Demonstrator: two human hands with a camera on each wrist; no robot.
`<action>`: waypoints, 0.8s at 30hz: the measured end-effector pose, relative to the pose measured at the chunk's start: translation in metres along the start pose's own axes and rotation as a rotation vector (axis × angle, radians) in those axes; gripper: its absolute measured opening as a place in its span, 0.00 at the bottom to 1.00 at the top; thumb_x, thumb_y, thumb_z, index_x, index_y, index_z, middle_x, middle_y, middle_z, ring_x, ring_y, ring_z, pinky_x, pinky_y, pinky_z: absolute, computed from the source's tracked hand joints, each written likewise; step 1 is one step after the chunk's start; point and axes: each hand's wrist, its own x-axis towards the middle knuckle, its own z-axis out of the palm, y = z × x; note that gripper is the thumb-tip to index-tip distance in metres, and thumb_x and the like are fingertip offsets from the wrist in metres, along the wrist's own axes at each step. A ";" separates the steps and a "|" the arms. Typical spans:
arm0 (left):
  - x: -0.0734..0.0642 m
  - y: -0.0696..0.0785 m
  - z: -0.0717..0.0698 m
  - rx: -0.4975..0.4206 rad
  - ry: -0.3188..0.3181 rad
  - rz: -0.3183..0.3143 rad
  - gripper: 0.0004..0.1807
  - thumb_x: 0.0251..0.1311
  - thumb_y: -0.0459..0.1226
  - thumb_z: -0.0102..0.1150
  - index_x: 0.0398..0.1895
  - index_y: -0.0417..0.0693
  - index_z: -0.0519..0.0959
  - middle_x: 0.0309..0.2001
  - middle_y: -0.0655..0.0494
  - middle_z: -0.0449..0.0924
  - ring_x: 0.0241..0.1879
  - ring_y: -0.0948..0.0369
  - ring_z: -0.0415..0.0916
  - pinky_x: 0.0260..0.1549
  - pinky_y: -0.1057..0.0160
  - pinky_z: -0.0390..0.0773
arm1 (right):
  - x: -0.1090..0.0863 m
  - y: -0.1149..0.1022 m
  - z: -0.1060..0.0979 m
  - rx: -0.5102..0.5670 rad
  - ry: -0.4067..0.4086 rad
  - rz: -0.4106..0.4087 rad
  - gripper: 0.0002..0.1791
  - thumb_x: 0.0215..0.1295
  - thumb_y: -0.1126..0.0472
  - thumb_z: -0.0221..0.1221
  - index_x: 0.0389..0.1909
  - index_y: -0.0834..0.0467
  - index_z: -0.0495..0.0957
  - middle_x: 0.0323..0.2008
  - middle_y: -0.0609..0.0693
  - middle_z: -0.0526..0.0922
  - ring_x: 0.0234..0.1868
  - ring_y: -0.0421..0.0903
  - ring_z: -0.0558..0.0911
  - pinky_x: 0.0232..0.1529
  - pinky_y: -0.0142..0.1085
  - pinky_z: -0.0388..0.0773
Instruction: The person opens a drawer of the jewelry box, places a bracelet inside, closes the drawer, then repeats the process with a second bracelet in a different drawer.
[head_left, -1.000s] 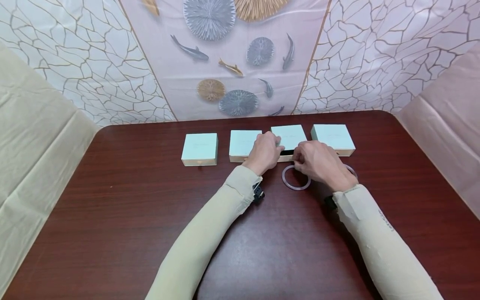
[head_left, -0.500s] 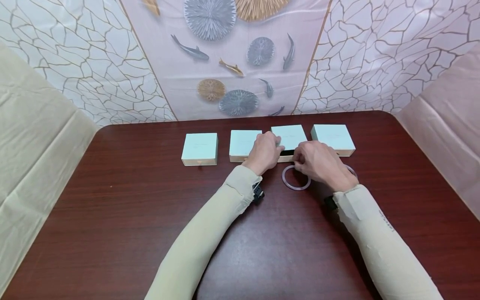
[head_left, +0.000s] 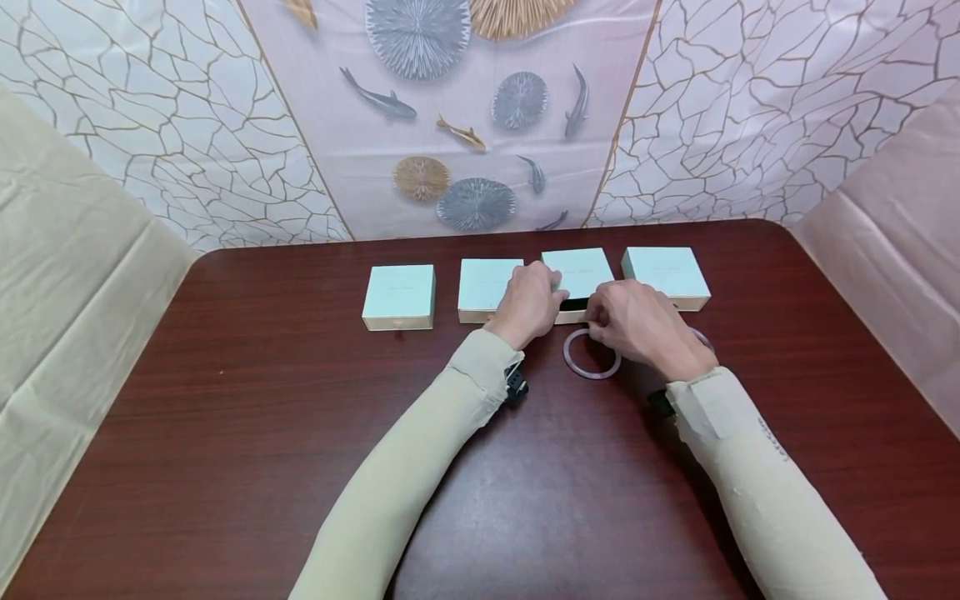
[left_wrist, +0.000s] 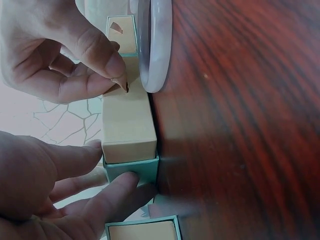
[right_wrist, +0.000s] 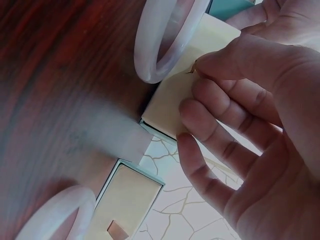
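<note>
A mint-green drawer box (head_left: 576, 271) has its cream drawer (left_wrist: 127, 122) pulled partly out, and a dark strip of the inside shows in the head view. My left hand (head_left: 527, 304) holds the box's sleeve (left_wrist: 142, 171) at its left end, thumb on the side. Between thumb and forefinger my right hand (head_left: 641, 325) pinches the drawer's small pull tab (left_wrist: 120, 83). A pale lilac bangle (head_left: 594, 377) lies on the table just in front of this box. Partly hidden behind my right hand is another bangle (head_left: 702, 338).
Two similar boxes stand to the left, one nearer (head_left: 487, 283) and one farther off (head_left: 401, 290). To the right is another box (head_left: 663, 271) with a tab on its front. All sit near the back edge of the dark wooden table (head_left: 300, 433), before a patterned cloth (head_left: 247, 125).
</note>
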 end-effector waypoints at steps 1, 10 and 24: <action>0.000 0.000 0.000 -0.001 0.000 -0.001 0.30 0.74 0.40 0.58 0.13 0.52 0.57 0.14 0.58 0.54 0.22 0.57 0.63 0.24 0.70 0.60 | 0.000 0.000 0.000 -0.001 -0.002 0.002 0.06 0.56 0.67 0.61 0.29 0.56 0.87 0.28 0.48 0.85 0.31 0.47 0.82 0.29 0.42 0.77; 0.000 0.000 0.001 -0.009 0.004 -0.003 0.30 0.74 0.40 0.58 0.13 0.52 0.56 0.14 0.60 0.52 0.19 0.60 0.59 0.23 0.70 0.59 | 0.001 0.001 -0.002 0.003 -0.020 0.000 0.07 0.55 0.67 0.61 0.28 0.56 0.87 0.27 0.47 0.85 0.30 0.46 0.81 0.28 0.41 0.76; 0.000 0.001 0.000 -0.007 -0.013 -0.013 0.29 0.74 0.40 0.57 0.13 0.52 0.57 0.14 0.58 0.54 0.20 0.59 0.61 0.23 0.69 0.59 | 0.001 -0.001 -0.005 0.002 -0.055 0.014 0.05 0.57 0.66 0.63 0.29 0.56 0.87 0.30 0.48 0.87 0.31 0.45 0.82 0.28 0.42 0.77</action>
